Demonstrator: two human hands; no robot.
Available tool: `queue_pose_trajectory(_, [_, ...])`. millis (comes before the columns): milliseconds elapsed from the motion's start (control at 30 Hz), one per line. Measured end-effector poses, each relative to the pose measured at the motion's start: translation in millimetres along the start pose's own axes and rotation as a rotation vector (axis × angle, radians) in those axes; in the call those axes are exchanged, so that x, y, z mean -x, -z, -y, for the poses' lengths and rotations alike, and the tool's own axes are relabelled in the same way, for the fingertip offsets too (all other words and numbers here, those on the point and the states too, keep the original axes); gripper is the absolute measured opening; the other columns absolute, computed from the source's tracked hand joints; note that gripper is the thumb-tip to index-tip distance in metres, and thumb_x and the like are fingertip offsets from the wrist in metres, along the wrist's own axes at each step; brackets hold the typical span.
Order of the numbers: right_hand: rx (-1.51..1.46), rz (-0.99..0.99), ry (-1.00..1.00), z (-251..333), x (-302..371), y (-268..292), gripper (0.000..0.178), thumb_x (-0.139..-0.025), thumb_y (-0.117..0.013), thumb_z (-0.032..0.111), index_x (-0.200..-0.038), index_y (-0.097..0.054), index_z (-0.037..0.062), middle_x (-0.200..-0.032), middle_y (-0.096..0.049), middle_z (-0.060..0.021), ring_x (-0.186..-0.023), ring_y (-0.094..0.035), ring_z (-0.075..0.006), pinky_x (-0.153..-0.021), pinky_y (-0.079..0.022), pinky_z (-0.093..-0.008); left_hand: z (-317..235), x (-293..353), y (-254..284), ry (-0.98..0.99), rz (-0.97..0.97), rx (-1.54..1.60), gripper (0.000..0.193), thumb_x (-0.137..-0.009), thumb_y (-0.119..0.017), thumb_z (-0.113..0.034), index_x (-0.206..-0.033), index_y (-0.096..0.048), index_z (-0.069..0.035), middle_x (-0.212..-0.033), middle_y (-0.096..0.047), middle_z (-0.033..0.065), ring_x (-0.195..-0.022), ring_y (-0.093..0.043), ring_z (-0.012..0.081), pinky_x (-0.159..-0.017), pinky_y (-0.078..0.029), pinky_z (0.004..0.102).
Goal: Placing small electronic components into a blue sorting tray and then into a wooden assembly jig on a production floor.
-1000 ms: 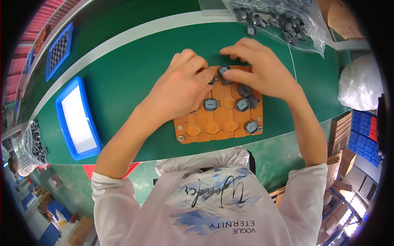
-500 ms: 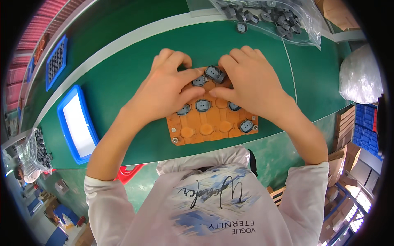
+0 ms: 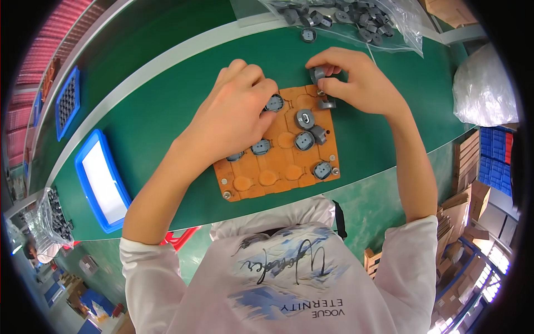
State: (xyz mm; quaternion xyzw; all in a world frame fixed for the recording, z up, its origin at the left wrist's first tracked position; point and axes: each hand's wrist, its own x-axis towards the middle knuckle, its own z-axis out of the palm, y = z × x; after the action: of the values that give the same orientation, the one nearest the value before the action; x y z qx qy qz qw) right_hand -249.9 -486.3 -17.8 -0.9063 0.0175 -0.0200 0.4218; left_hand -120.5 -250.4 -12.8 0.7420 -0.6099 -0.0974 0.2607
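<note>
An orange-brown fixture board (image 3: 250, 186) with rounded recesses lies on the green table. Several grey round plastic parts sit in its recesses, one at the near right corner (image 3: 322, 170). My left hand (image 3: 233, 111) is over the board's left side, thumb and index finger closed around a grey plastic part (image 3: 274, 103) near the far edge. Off the far right corner, my right hand (image 3: 361, 83) pinches another grey plastic part (image 3: 317, 74). Below its fingers a loose grey part (image 3: 327, 104) rests at the board's edge. Another grey part (image 3: 305, 118) lies face up on the board.
A clear plastic bag (image 3: 384, 22) of many grey parts lies open at the far side, with a single grey part (image 3: 308, 35) before it. To the left stands a blue-rimmed tray (image 3: 92, 192) with a white bottom. Farther left is a filled blue tray (image 3: 68, 104).
My right hand has moved right and away from the board's middle, with a grey part in its fingers. Loose parts now show on the board's right side. My left hand stays by the same part.
</note>
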Motion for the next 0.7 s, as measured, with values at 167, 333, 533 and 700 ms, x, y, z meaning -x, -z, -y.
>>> queue_pose_trajectory(167, [0.068, -0.023, -0.076, -3.3, 3.6, 3.3, 0.028, -0.091, -0.059, 0.009, -0.116, -0.068, 0.0026, -0.089, -0.063, -0.0095, -0.086, -0.062, -0.0223, -0.079, -0.05, -0.0353, -8.1, -11.9, -3.3, 0.048, 0.137, 0.101, 0.027, -0.077, -0.074, -0.006, -0.103, -0.067, -0.002, -0.099, -0.06, 0.0112, -0.101, -0.055, 0.0311, -0.092, -0.049, 0.0409])
queue_pose_trajectory(333, [0.322, -0.039, 0.044, -26.7, 19.2, 15.1, 0.026, -0.093, -0.056, 0.007, -0.115, -0.068, 0.0035, -0.094, -0.06, -0.0106, -0.091, -0.061, -0.0263, -0.082, -0.049, -0.0371, -14.4, -14.7, -5.9, 0.072, 0.144, 0.2, 0.03, -0.077, -0.074, -0.004, -0.106, -0.067, -0.003, -0.101, -0.061, 0.011, -0.103, -0.055, 0.0314, -0.091, -0.05, 0.0416])
queue_pose_trajectory(533, [0.332, -0.049, -0.044, -18.0, 33.2, 24.2, 0.023, -0.093, -0.064, 0.014, -0.113, -0.071, 0.0046, -0.101, -0.059, -0.012, -0.092, -0.062, -0.0288, -0.084, -0.05, -0.0394, -25.6, -25.6, -5.2, 0.053, 0.143, 0.104, 0.031, -0.078, -0.076, -0.005, -0.108, -0.068, -0.005, -0.101, -0.062, 0.0082, -0.101, -0.057, 0.0285, -0.086, -0.053, 0.039])
queue_pose_trajectory(700, [0.4, -0.126, -0.114, -9.1, 39.9, 27.8, 0.026, -0.087, -0.071, 0.01, -0.113, -0.069, 0.0043, -0.099, -0.059, -0.0122, -0.091, -0.062, -0.0273, -0.081, -0.052, -0.0383, -34.9, -32.6, -15.1, 0.015, 0.135, 0.094, 0.022, -0.079, -0.072, -0.004, -0.099, -0.067, 0.0, -0.097, -0.061, 0.0125, -0.1, -0.056, 0.0314, -0.09, -0.049, 0.0406])
